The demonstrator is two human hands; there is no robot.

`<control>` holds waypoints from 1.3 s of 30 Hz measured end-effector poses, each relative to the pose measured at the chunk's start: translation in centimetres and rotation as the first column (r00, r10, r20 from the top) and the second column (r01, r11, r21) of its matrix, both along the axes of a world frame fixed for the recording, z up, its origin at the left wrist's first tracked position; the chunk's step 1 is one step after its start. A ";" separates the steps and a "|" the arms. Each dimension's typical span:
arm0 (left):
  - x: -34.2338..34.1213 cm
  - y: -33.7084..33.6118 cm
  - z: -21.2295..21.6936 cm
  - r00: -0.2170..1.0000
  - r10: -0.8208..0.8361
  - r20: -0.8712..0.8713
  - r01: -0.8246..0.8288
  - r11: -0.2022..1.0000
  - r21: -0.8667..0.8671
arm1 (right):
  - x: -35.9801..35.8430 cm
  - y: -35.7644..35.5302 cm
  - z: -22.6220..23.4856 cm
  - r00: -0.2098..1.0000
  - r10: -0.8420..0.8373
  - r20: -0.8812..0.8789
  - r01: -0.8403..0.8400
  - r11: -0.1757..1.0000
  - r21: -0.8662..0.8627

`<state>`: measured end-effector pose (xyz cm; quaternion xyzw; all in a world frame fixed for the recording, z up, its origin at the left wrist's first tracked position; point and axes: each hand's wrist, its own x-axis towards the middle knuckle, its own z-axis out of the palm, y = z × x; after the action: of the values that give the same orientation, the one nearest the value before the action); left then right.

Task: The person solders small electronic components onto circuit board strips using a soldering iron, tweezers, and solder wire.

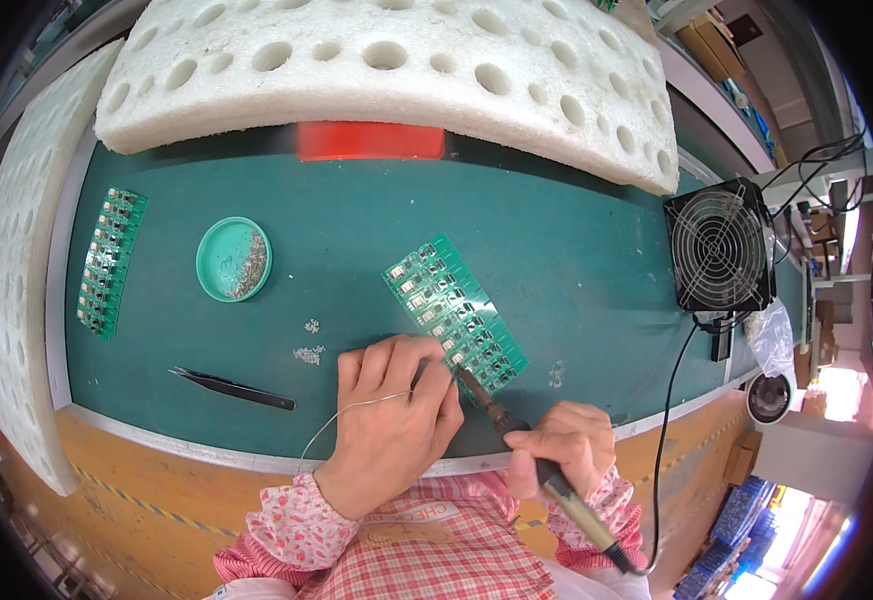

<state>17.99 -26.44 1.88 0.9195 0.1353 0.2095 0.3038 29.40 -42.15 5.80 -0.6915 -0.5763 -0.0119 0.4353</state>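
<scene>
A green circuit board panel (469, 318) with rows of small parts lies at a slant on the green work mat. At its near edge my left hand (386, 425) is closed, fingers bent, pinching a thin silvery solder wire (358, 403) that loops back toward my wrist. My right hand (574, 438) grips the dark handle of a soldering iron (578, 512). The iron's tip points up and left and meets the panel's near end, close to my left fingertips. My left hand partly hides the panel's near left corner.
A second board panel (111, 262) lies far left. A green dish (205, 262) holds small metal bits. Black tweezers (233, 388) and loose tiny parts (308, 355) lie nearby. White foam blocks (386, 80), a red box (369, 142) and a black fan (718, 246) border the mat.
</scene>
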 end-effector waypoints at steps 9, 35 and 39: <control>-0.2 0.2 0.0 0.999 0.007 0.044 -0.006 0.999 -0.039 | -1.0 0.2 0.2 0.987 -0.008 0.161 0.017 0.998 -0.052; 0.5 -0.4 0.0 1.000 0.017 0.007 -0.017 1.000 0.006 | 0.2 -0.7 -1.4 0.720 -0.323 -0.614 0.363 0.930 -0.063; 0.5 -0.4 0.1 1.000 0.023 0.007 -0.024 1.000 0.014 | 0.3 -1.2 -1.8 0.713 -0.292 -0.638 0.352 0.935 -0.035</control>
<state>18.45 -26.87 1.94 0.9192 0.1436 0.2172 0.2954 29.66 -43.32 4.03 -0.7241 -0.2651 0.1204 0.6252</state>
